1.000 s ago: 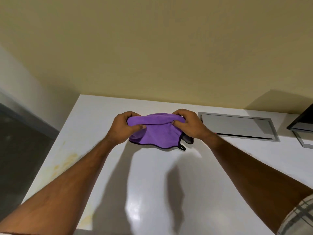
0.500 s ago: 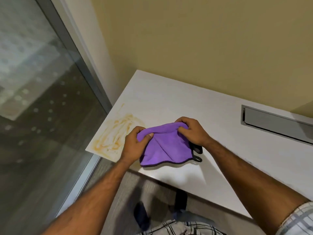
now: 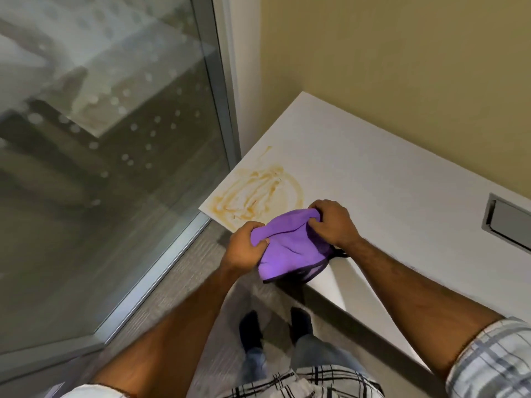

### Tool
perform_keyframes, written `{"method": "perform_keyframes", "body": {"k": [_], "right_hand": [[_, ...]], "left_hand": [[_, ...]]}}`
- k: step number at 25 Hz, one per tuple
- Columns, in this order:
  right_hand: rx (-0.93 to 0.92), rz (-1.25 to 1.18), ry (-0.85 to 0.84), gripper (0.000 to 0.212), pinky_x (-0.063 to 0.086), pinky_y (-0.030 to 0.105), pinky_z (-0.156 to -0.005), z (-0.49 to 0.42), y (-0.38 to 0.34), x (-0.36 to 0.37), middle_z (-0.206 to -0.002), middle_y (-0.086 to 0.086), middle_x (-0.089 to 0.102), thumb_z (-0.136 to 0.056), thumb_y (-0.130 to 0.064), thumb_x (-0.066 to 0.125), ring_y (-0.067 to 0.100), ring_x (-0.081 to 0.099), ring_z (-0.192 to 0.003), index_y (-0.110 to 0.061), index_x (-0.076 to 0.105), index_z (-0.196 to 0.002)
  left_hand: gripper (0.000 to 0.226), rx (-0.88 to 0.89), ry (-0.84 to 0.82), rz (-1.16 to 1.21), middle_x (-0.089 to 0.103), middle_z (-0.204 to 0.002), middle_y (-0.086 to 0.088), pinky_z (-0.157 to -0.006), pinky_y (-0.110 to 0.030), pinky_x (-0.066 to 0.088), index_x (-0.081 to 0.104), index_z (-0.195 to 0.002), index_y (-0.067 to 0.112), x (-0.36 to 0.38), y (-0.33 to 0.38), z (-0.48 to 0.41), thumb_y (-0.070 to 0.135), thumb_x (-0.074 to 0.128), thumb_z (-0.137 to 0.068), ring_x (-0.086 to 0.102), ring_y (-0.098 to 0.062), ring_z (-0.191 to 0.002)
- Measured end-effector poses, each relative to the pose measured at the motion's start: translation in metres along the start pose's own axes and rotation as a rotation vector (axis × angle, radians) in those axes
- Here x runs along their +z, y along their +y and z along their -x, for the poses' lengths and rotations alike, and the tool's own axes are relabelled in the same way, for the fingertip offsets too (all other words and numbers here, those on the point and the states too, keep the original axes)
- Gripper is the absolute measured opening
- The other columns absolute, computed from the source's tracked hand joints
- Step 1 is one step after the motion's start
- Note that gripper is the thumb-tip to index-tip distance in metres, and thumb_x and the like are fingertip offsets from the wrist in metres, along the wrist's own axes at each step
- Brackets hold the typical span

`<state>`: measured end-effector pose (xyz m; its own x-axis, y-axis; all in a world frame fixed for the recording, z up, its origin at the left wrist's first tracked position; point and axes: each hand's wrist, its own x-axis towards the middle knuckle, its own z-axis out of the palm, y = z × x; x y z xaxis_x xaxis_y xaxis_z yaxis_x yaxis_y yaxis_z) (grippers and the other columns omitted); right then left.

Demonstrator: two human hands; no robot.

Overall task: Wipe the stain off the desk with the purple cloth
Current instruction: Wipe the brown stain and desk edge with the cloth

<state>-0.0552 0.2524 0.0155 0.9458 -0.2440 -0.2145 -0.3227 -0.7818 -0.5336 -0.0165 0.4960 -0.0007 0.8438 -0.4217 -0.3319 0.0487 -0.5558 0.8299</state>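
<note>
The purple cloth, edged in black, hangs bunched between both hands above the desk's front edge. My left hand grips its left end and my right hand grips its upper right end. An orange-brown smeared stain covers the left corner of the white desk, just beyond and left of the cloth. The cloth is in the air, apart from the stain.
A glass wall with a metal frame runs close along the desk's left end. A yellow wall backs the desk. A grey metal cable hatch is set in the desktop at the right. My feet stand on grey carpet below the desk edge.
The view has swung left and down, bringing the stain fully into sight. Both hands have carried the cloth toward the desk's left front corner, nearer the stain.
</note>
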Motion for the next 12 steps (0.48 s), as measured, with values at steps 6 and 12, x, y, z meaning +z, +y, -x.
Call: {"method": "perform_keyframes", "body": {"k": [6, 12], "right_hand": [[0.026, 0.179, 0.123, 0.059, 0.029, 0.052, -0.112, 0.006, -0.02, 0.054, -0.149, 0.013, 0.04, -0.082, -0.043, 0.062, 0.034, 0.035, -0.138, -0.018, 0.05, -0.135], [0.135, 0.287, 0.048, 0.105, 0.024, 0.082, -0.095, 0.001, -0.02, 0.128, -0.158, 0.031, 0.018, -0.06, -0.093, 0.045, 0.054, 0.019, -0.143, -0.036, 0.037, -0.148]], "left_hand": [[0.051, -0.036, -0.002, -0.226, 0.051, -0.14, -0.005, -0.107, -0.037, 0.04, 0.046, -0.139, 0.016, -0.004, -0.013, -0.017, 0.021, 0.057, -0.09, 0.049, -0.024, -0.125], [0.056, -0.014, -0.006, -0.336, 0.047, -0.147, -0.004, -0.11, -0.038, 0.037, 0.042, -0.142, 0.018, -0.023, -0.026, -0.009, 0.025, 0.062, -0.09, 0.043, -0.024, -0.134]]}}
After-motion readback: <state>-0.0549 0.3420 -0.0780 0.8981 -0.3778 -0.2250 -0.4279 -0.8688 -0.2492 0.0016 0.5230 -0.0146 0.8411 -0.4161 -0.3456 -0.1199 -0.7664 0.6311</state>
